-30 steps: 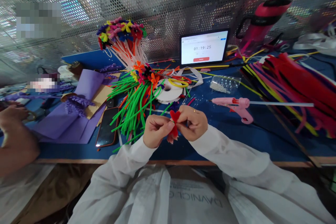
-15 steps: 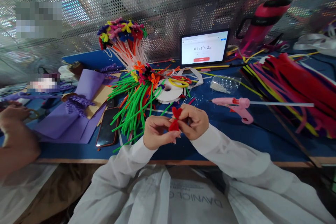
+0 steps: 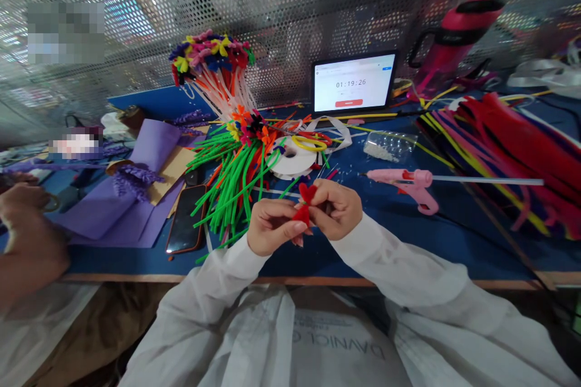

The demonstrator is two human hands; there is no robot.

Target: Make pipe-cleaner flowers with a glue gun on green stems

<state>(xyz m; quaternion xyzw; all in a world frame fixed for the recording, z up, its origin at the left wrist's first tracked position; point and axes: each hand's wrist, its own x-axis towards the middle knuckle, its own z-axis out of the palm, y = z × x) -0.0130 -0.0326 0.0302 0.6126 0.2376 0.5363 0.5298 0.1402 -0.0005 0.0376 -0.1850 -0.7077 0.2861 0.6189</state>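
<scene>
Shifted red flower (image 3: 305, 204); left hand (image 3: 271, 228), right hand (image 3: 336, 210) pinching.

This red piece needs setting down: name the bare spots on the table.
Widest bare patch: blue table between the pink glue gun, the right hand and the front edge. A thin strip runs below the phone and purple paper. Crowded: green stems and ribbon spool beyond the left hand and red piece.

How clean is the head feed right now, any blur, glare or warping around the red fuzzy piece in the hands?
Head view, centre: the red fuzzy pipe-cleaner piece pinched between left hand and right hand is fairly sharp, evenly lit, no hard shadow. Head view, edges: wide-lens warping bends the perforated metal screen; the white tablet screen glows but its timer is readable.
</scene>
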